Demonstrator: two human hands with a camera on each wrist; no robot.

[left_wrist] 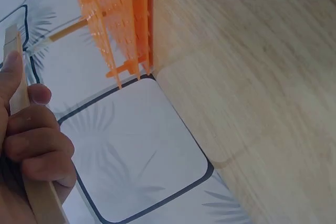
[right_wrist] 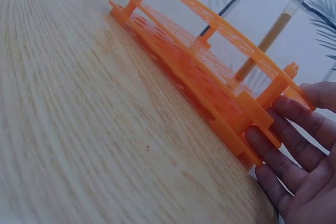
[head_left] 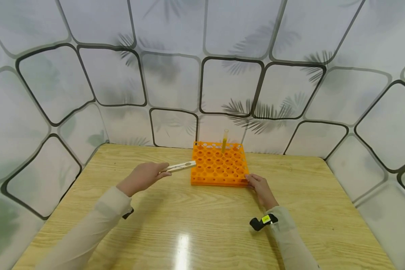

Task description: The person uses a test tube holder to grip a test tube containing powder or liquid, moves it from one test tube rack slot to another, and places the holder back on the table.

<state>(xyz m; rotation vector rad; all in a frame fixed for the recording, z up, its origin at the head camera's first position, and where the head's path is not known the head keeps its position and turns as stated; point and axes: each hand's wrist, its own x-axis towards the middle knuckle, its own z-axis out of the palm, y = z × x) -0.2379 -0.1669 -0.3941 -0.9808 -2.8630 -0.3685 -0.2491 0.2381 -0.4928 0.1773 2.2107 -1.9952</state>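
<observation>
My left hand (head_left: pixel 142 177) grips a wooden test tube holder (head_left: pixel 181 166), whose far end points right and overlaps the left edge of an orange test tube rack (head_left: pixel 219 182) in the head view. The left wrist view shows the thumb along the holder and the fingers (left_wrist: pixel 42 145) curled round it. One clear test tube (head_left: pixel 224 141) with yellowish-brown liquid stands in the rack's back row, right of the middle. At the front right corner, my right hand (head_left: pixel 261 190) holds the rack; in the right wrist view its thumb is on top and its fingers (right_wrist: pixel 278 156) lie against the side.
The rack stands on a light wood-grain table (head_left: pixel 206 225), towards its back edge. A pale curtain (head_left: pixel 175 82) with dark rounded outlines and leaf prints rises behind the table and on both sides. Each wrist wears a small black camera (head_left: pixel 263 222).
</observation>
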